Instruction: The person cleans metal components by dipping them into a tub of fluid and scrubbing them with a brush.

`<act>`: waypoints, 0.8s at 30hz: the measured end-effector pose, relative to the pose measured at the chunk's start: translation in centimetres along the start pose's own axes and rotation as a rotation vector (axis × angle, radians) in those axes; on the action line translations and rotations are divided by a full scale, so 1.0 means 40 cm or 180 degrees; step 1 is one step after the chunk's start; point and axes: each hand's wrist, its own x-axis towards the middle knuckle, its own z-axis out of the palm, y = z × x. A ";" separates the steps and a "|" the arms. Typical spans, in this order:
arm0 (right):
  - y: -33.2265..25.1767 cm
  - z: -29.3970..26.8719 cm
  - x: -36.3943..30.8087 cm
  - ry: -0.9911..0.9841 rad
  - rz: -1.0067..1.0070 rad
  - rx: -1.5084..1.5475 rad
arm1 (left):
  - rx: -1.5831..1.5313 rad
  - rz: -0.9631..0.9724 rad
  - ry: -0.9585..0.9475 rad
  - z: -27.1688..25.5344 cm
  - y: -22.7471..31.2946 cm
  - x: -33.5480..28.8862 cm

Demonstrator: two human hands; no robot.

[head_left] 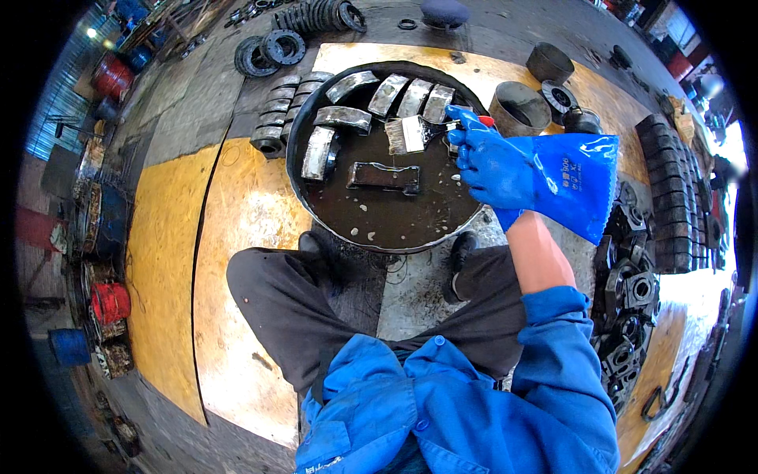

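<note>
My blue-gloved right hand is curled around a bristle brush, likely light, soft-tipped and slippery, best held by its handle.

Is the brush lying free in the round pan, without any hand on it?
No, the right hand, in a blue glove, holds the brush.

From the wearer's head, the left fisheye lens looks steeply down and forward at close range: the blue work jacket looms nearest at six o'clock, the shallow round pan lies farther toward twelve, and the wide field stretches to the corrugated wall, distant at ten o'clock.
</note>
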 end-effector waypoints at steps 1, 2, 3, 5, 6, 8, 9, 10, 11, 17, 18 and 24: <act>0.000 0.001 -0.001 0.0017 -0.0021 -0.0039 | 0.0013 0.0007 0.0008 -0.003 0.003 -0.001; 0.004 -0.007 0.004 -0.0059 0.0074 0.0050 | 0.0015 0.0017 0.0015 -0.007 0.007 -0.001; 0.012 -0.018 0.013 -0.0134 0.0168 0.0140 | 0.0046 0.0035 0.0004 -0.009 0.012 0.001; 0.016 -0.023 0.028 -0.0212 0.0210 0.0180 | 0.0093 0.0067 0.0013 -0.019 0.025 0.000; 0.011 -0.010 0.023 -0.0174 0.0156 0.0136 | 0.0151 0.0101 0.0026 -0.031 0.035 0.005; -0.001 0.014 0.013 0.0117 0.0203 -0.0117 | 0.0298 0.0173 0.0009 -0.060 0.057 0.017; 0.000 0.017 0.021 0.0197 0.0223 -0.0183 | 0.0422 0.0264 0.0010 -0.087 0.074 0.019; 0.011 0.012 0.040 0.0274 0.0244 -0.0237 | 0.0588 0.0409 0.0030 -0.136 0.091 0.024; 0.012 0.034 0.038 0.0289 0.0262 -0.0215 | 0.0785 0.0720 0.0098 -0.215 0.118 0.010; -0.046 0.090 -0.022 0.0615 0.0643 -0.0560 | -0.0185 0.3560 -0.0760 0.015 0.900 -0.549; -0.069 0.108 -0.030 0.0640 0.0707 -0.0692 | -0.0312 0.3838 -0.1124 0.085 0.951 -0.676; -0.048 0.014 -0.068 0.0512 -0.0449 0.1064 | 0.0419 0.4004 -0.4532 0.482 1.007 -1.152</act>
